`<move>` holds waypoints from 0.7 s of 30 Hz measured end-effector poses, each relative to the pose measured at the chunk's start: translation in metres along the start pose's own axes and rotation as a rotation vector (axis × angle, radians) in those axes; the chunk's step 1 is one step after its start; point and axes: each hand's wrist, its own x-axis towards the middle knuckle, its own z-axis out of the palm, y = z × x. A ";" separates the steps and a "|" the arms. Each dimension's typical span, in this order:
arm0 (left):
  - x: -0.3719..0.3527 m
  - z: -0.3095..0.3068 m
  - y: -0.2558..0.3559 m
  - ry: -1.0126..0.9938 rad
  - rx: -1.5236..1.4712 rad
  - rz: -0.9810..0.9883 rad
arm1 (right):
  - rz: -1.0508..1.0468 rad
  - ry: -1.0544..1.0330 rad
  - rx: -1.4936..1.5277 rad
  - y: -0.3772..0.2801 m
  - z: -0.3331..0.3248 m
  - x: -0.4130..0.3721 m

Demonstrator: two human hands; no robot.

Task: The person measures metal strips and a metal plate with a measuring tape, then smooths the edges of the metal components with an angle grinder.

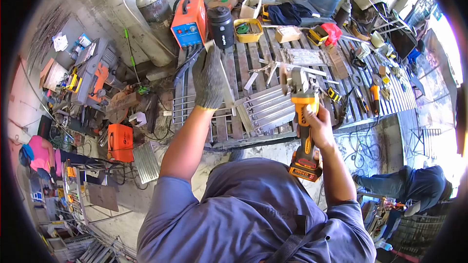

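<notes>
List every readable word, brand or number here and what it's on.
"INGCO": battery foot of the angle grinder in the right hand.
Orange welder panel: too small to read.
Orange case logo: blurred.
Metal strip in the left hand: no text.

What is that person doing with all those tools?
A person is at a slatted workbench. The gloved left hand holds up a metal strip, and the bare right hand grips a yellow angle grinder beside it, not touching. An orange welding machine and a gas cylinder sit behind.
</notes>
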 end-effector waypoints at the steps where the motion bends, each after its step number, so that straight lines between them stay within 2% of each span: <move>1: 0.011 0.016 0.002 0.067 -0.110 0.038 | -0.026 -0.006 -0.075 0.000 0.006 0.000; 2: 0.020 0.033 0.003 0.132 -0.219 0.075 | -0.096 -0.011 -0.107 0.002 0.013 0.000; 3: 0.024 0.043 0.005 0.195 -0.328 0.108 | -0.051 -0.036 -0.130 -0.011 0.022 -0.005; 4: 0.026 0.041 0.011 0.099 -0.095 0.159 | -0.072 -0.050 -0.186 -0.013 0.026 -0.007; 7: 0.044 0.052 0.004 0.118 -0.125 0.302 | -0.081 -0.065 -0.274 -0.023 0.036 -0.012; 8: 0.042 0.053 0.003 0.124 -0.323 0.143 | -0.053 -0.079 -0.311 -0.029 0.037 -0.014; 10: 0.043 0.061 -0.001 0.181 -0.035 0.342 | -0.062 -0.089 -0.361 -0.031 0.037 -0.015; 12: 0.048 0.055 -0.006 0.077 -0.195 0.298 | -0.133 -0.077 -0.388 -0.024 0.037 -0.014; 13: 0.052 0.043 -0.004 -0.057 -0.495 0.148 | -0.127 -0.078 -0.402 -0.025 0.037 -0.014; 15: 0.053 0.043 -0.008 -0.043 -0.460 0.162 | -0.120 -0.077 -0.429 -0.032 0.038 -0.016; 16: 0.043 0.062 -0.003 0.102 -0.125 0.326 | -0.119 -0.076 -0.441 -0.036 0.039 -0.016; 18: 0.037 0.074 0.002 0.226 0.203 0.474 | -0.128 -0.071 -0.466 -0.039 0.039 -0.017; 21: 0.039 0.072 0.004 0.200 0.190 0.466 | -0.143 -0.077 -0.480 -0.035 0.037 -0.017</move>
